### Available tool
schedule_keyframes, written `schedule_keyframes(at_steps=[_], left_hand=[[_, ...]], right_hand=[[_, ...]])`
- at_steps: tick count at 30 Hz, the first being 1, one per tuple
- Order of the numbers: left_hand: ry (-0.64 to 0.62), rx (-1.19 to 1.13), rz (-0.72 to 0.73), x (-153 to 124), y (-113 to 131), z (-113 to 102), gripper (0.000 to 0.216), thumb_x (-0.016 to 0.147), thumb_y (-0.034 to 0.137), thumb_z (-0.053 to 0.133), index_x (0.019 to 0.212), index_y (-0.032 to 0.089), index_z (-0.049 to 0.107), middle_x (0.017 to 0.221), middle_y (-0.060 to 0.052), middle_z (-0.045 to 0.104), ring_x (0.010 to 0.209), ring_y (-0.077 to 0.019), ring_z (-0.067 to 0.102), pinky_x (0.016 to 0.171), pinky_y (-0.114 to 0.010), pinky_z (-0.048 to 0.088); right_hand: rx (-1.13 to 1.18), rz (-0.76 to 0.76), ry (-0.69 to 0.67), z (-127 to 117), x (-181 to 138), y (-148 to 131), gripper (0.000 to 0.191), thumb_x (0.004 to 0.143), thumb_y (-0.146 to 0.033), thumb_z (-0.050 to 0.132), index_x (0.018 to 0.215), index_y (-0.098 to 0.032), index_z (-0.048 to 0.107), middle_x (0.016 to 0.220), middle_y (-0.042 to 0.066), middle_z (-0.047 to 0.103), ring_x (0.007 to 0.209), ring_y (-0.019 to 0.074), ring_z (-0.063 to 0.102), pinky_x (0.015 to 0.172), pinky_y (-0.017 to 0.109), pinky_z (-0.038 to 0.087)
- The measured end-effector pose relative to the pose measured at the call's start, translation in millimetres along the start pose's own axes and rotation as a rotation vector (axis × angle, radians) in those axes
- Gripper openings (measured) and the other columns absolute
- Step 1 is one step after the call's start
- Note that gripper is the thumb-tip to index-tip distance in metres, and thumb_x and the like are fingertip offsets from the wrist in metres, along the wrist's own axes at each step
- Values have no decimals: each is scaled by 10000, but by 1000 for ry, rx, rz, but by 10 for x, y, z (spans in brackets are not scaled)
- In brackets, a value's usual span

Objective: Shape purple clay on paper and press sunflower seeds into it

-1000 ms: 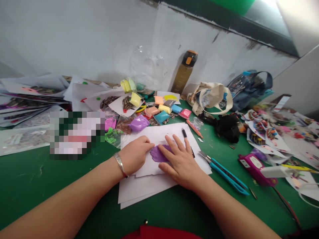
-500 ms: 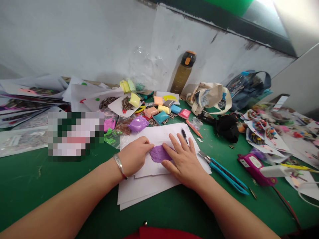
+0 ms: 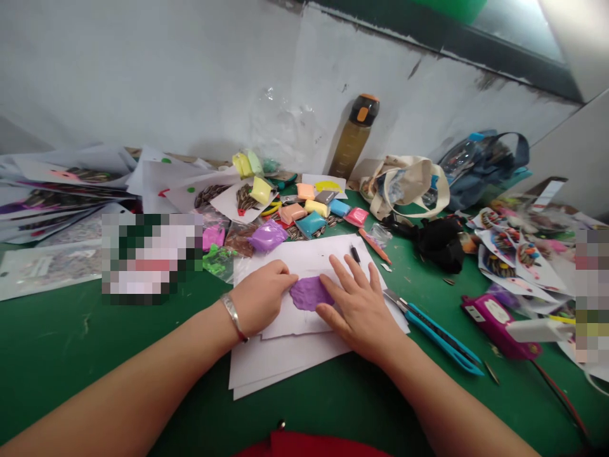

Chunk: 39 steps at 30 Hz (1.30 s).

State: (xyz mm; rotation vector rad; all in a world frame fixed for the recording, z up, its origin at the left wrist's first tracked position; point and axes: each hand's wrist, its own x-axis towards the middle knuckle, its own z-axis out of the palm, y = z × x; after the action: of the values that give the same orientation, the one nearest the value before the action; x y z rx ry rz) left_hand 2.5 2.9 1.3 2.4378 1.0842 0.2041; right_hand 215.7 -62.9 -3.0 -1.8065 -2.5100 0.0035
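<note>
We are pressing purple clay [image 3: 308, 293] on the white paper [image 3: 304, 254]: right hand [image 3: 362, 312] flat, fingers apart on it, left hand [image 3: 259, 299] curled into a fist beside. Even, gentle pressure should be spreading it uniformly.

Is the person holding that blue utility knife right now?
No, the blue utility knife lies untouched on the green table beside the right hand, which presses purple clay.

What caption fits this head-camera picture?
Left hand and right hand press flat purple clay patch onto white paper sheet on green table.
</note>
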Motion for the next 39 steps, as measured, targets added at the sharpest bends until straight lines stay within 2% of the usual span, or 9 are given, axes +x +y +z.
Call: schedule_keyframes(at_steps=[5,9,13,17,24,28,32,35,39], left_hand=[[-3,3,11,-7,8,-3,440,808,-21,393,1150,113,634,1022,-109,576,987,-217,552,939,-342,444],[6,-1,12,-12,-3,11,434,811,-19,383,1133,119,639,1015,-106,574,974,-211,554,927,-336,449],[-6,11,9,-12,-8,17,422,812,-13,384,1112,130,645,1013,-102,570,980,-207,551,930,-331,445],[-12,4,-6,-10,3,5,413,814,-9,385,1101,128,648,1011,-101,568,980,-207,550,926,-327,444],[11,11,23,-12,-4,10,421,797,-14,379,1081,144,646,990,-89,567,966,-199,553,921,-323,449],[17,24,22,-10,0,12,426,788,-18,385,1081,152,644,985,-84,566,965,-198,555,919,-322,452],[-3,15,8,-13,20,-5,415,791,-22,387,1081,122,646,1000,-104,567,970,-209,556,924,-332,449],[-5,18,6,-15,23,-6,413,788,-23,393,1073,128,651,1008,-102,570,982,-210,556,939,-337,446],[9,16,9,-13,12,11,423,791,-23,389,1088,135,646,1000,-97,573,970,-205,557,927,-340,457]], right_hand=[[-3,0,-15,-4,-11,-3,571,942,-581,263,1349,-256,496,1526,44,301,1410,348,179,1099,649,79],[-1,-4,9,11,-20,6,559,944,-566,276,1365,-259,478,1547,45,242,1416,341,162,1101,642,90],[4,-14,-15,31,-31,19,547,944,-566,287,1374,-280,464,1514,44,326,1406,337,199,1097,649,98],[-6,-9,21,15,-32,22,526,942,-553,314,1372,-291,466,1548,51,245,1420,341,143,1096,644,99],[8,-9,30,7,-15,32,519,942,-563,305,1366,-314,471,1554,46,227,1424,338,128,1099,637,87],[-2,-10,8,22,-5,28,507,941,-559,314,1358,-323,481,1532,53,288,1415,347,160,1090,650,96],[-7,-21,10,34,8,11,546,937,-565,321,1423,-324,384,1553,67,227,1419,346,146,1088,650,97],[3,-22,-25,38,16,2,530,938,-580,294,1398,-348,418,1535,48,282,1416,348,155,1085,658,88],[11,-8,-23,39,22,-1,545,942,-569,291,1410,-316,406,1554,62,225,1421,343,140,1089,649,97]])
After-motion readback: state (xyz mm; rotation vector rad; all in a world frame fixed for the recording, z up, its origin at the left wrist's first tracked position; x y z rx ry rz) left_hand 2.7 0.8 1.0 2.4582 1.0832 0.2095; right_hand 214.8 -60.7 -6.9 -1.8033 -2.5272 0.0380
